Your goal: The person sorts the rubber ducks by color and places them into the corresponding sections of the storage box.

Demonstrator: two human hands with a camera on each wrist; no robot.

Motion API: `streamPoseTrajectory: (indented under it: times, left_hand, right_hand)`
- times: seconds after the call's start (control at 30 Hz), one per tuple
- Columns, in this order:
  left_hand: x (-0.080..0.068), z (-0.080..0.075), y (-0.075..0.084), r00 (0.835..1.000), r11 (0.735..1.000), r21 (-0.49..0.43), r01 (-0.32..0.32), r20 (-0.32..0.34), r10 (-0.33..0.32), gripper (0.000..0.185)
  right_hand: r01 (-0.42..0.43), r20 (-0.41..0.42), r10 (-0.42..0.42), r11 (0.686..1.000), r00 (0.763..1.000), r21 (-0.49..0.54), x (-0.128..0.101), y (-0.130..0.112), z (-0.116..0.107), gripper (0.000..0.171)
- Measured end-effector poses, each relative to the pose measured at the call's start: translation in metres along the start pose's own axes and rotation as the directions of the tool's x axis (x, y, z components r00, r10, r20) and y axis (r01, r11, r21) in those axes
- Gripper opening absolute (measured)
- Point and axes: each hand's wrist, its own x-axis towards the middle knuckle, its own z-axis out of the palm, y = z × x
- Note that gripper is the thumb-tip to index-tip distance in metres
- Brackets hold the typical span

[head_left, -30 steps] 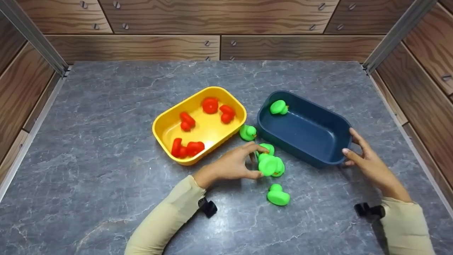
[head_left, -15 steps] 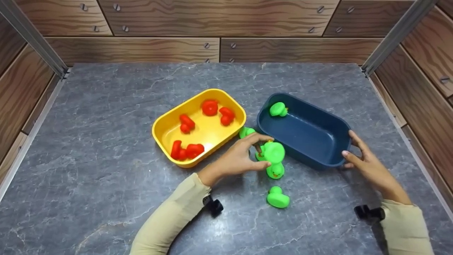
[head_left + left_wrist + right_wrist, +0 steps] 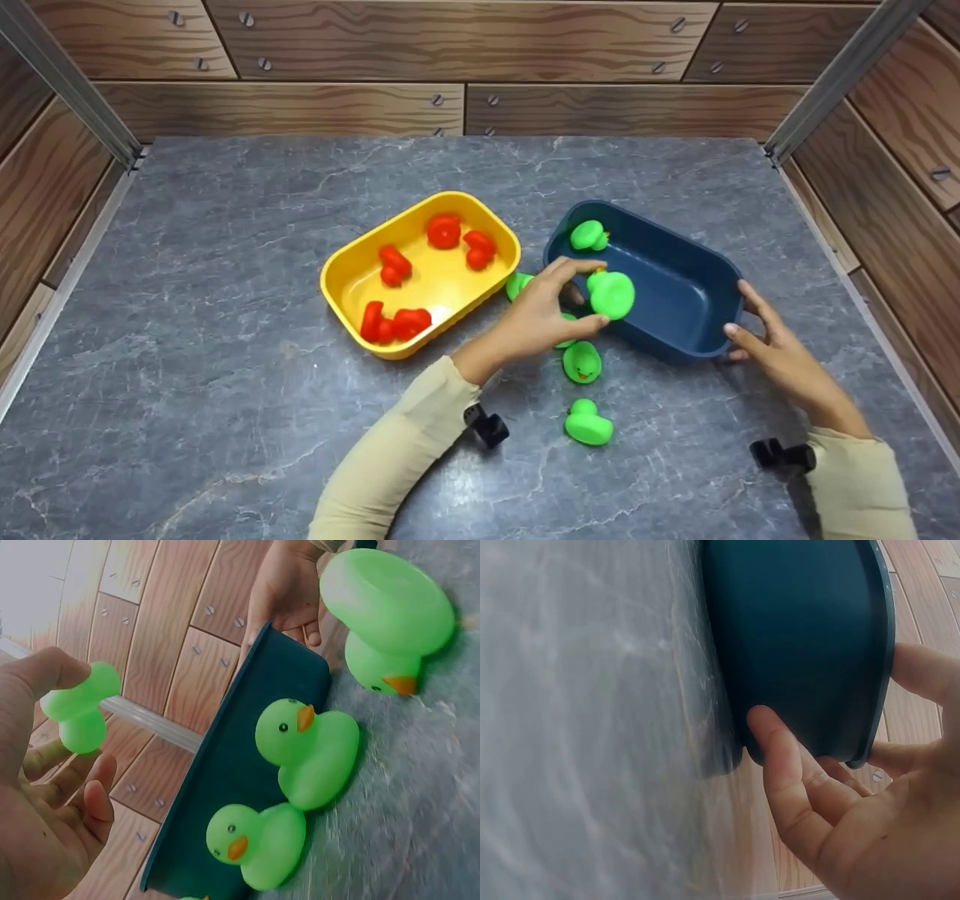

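Observation:
My left hand [image 3: 534,315] pinches a green rubber duck [image 3: 613,295] between thumb and fingertips, above the near rim of the navy blue bin [image 3: 671,244]. In the left wrist view the held duck [image 3: 82,705] is up off the table, its base turned outward. One green duck [image 3: 589,235] lies in the bin's far left corner. My right hand [image 3: 787,360] grips the bin's right end, fingers curled along its outer wall and thumb at the rim. Between my arms, more green ducks stand on the table, including one [image 3: 582,363] near the bin and another [image 3: 589,423] closer to me.
Left of the blue bin stands a yellow bin [image 3: 352,262] with several red rubber ducks [image 3: 444,232] inside. A green duck [image 3: 517,285] sits in the gap between the bins, partly hidden by my left hand. Wood-patterned panels [image 3: 300,109] enclose the grey marbled tabletop [image 3: 225,300].
My left hand has lifted the green duck from the group on the table and carried it up and right to the blue bin's edge. The right hand stays on the bin.

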Motion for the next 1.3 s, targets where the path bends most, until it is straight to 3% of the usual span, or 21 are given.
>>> streamPoseTrajectory:
  times: [0.3, 0.63, 0.8, 1.3]
  left_hand:
    - [0.014, 0.010, 0.002, 0.998, 0.989, -0.141, -0.034, -0.049, 0.027, 0.058]
    - [0.023, 0.011, -0.002, 0.992, 0.996, -0.082, -0.045, -0.119, 0.035, 0.056]
    - [0.026, 0.009, -0.009, 0.992, 0.999, -0.041, -0.034, -0.126, 0.029, 0.055]
    - [0.029, 0.004, -0.015, 0.990, 0.992, -0.119, 0.033, -0.131, -0.049, 0.055]
  right_hand:
    - [-0.001, -0.001, 0.001, 1.000, 1.000, 0.026, 0.000, 0.000, 0.001, 0.072]
    - [0.012, -0.008, -0.012, 0.998, 1.000, 0.065, -0.001, 0.000, 0.002, 0.072]
    - [0.003, 0.009, -0.003, 0.999, 1.000, 0.032, -0.002, -0.002, 0.001, 0.072]
    - [0.003, -0.008, -0.003, 1.000, 1.000, 0.025, -0.001, 0.000, 0.002, 0.071]
